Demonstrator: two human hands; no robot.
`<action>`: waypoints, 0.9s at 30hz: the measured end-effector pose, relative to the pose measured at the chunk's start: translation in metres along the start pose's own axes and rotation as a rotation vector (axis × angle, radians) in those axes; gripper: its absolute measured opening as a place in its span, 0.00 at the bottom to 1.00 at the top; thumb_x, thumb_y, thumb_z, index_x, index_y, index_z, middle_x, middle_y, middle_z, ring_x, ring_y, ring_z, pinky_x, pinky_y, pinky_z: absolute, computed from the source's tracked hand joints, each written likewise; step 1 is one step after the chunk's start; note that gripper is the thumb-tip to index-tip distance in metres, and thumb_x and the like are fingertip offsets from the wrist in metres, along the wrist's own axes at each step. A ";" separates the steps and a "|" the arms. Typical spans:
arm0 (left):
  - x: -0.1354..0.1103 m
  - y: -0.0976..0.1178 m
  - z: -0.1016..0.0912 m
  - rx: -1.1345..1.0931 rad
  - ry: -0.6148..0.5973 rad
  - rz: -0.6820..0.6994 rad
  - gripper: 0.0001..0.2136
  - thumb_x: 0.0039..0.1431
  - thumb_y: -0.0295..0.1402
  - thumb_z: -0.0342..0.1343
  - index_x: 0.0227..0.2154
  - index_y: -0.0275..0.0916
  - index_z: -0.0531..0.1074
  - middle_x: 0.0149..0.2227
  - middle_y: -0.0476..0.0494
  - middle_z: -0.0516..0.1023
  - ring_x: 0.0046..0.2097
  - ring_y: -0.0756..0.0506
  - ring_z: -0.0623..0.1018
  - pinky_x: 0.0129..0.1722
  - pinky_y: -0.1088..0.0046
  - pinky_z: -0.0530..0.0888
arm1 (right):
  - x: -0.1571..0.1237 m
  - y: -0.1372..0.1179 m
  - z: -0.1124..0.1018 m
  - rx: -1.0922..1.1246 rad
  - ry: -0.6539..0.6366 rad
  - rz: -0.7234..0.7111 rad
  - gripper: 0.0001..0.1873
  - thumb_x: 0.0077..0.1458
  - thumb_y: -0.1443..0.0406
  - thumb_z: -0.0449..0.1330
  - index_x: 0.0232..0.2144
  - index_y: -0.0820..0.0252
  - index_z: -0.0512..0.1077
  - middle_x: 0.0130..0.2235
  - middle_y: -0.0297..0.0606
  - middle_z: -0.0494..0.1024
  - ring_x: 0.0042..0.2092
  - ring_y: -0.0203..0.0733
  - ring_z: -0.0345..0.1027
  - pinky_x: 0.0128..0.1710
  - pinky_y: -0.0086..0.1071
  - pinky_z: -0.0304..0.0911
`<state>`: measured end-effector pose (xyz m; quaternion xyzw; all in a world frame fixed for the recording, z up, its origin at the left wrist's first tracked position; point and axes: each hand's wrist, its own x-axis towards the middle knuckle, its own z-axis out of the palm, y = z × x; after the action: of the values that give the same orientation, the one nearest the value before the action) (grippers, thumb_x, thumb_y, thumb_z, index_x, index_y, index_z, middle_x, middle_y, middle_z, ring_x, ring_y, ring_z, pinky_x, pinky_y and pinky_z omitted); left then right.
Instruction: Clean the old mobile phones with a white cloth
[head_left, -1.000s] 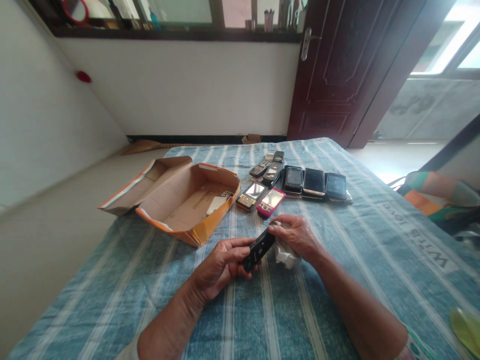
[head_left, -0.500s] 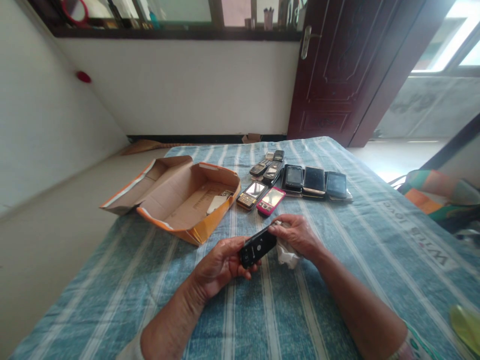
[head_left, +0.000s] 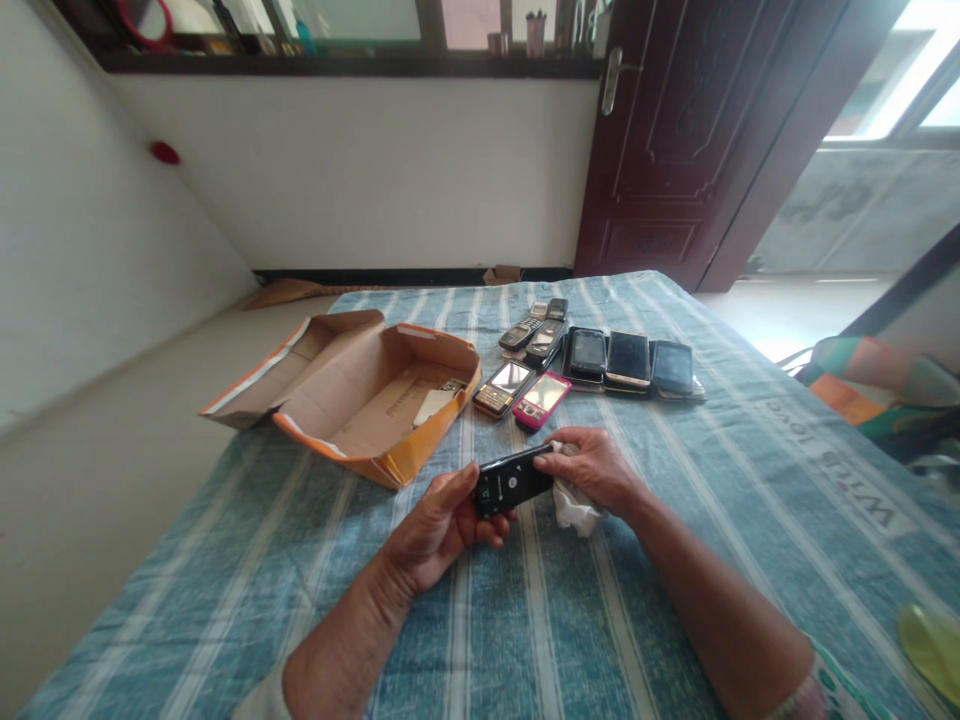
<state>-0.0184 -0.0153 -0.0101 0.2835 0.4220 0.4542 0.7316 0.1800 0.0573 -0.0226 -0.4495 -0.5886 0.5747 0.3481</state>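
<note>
Head view: we hold black phone (head_left: 514, 483) at both ends, seemingly for steadiness; left hand (head_left: 435, 537), fingers half-curled, cradles it; right hand (head_left: 598, 470) pinches it plus white cloth (head_left: 576, 510); box (head_left: 420, 452) near left edge of table (head_left: 187, 590).

Between left hand (head_left: 441, 532) and right hand (head_left: 596, 470), passage is blocked by the black phone (head_left: 514, 482); ahead, by the open box (head_left: 431, 448) and other phones (head_left: 588, 354). Room is left over the tablecloth (head_left: 750, 480) at right.

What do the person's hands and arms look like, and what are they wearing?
Both the left hand and right hand are bare, with no gloves. The left sleeve looks pale and plain; the right sleeve is pale with green decoration.
</note>
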 end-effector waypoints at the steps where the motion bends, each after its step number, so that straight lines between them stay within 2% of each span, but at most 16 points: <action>1: 0.000 0.000 0.000 0.006 0.005 0.013 0.25 0.42 0.49 0.69 0.33 0.30 0.76 0.26 0.35 0.80 0.25 0.47 0.78 0.23 0.76 0.76 | 0.000 0.000 0.000 0.000 -0.004 0.008 0.21 0.37 0.53 0.71 0.27 0.65 0.76 0.22 0.30 0.69 0.24 0.31 0.57 0.23 0.26 0.52; 9: 0.000 -0.004 -0.001 0.086 0.094 0.070 0.18 0.37 0.35 0.73 0.30 0.32 0.75 0.24 0.42 0.79 0.23 0.50 0.75 0.22 0.78 0.73 | 0.003 0.008 -0.001 0.030 -0.035 0.026 0.22 0.38 0.51 0.70 0.28 0.65 0.76 0.21 0.30 0.68 0.23 0.30 0.57 0.22 0.26 0.51; 15: 0.001 -0.006 0.001 0.092 0.145 0.114 0.15 0.38 0.34 0.71 0.27 0.32 0.75 0.23 0.44 0.78 0.22 0.52 0.74 0.21 0.79 0.71 | 0.002 0.006 -0.003 0.036 -0.044 0.028 0.18 0.41 0.55 0.69 0.28 0.65 0.76 0.21 0.30 0.68 0.22 0.29 0.56 0.21 0.25 0.50; 20: 0.002 -0.007 0.004 0.100 0.194 0.187 0.12 0.36 0.29 0.71 0.25 0.33 0.74 0.22 0.48 0.75 0.22 0.53 0.72 0.21 0.79 0.70 | 0.002 0.007 -0.004 0.065 -0.067 0.076 0.20 0.42 0.54 0.69 0.30 0.65 0.77 0.21 0.31 0.70 0.21 0.29 0.56 0.19 0.24 0.49; 27: 0.004 -0.008 0.005 0.122 0.258 0.254 0.10 0.38 0.27 0.69 0.23 0.34 0.72 0.21 0.51 0.73 0.22 0.53 0.70 0.21 0.78 0.70 | 0.000 0.009 -0.003 0.157 -0.103 0.095 0.20 0.42 0.52 0.69 0.29 0.64 0.77 0.19 0.30 0.69 0.19 0.28 0.55 0.17 0.24 0.47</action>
<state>-0.0096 -0.0157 -0.0154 0.3179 0.5000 0.5488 0.5897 0.1836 0.0578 -0.0318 -0.4180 -0.5370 0.6572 0.3240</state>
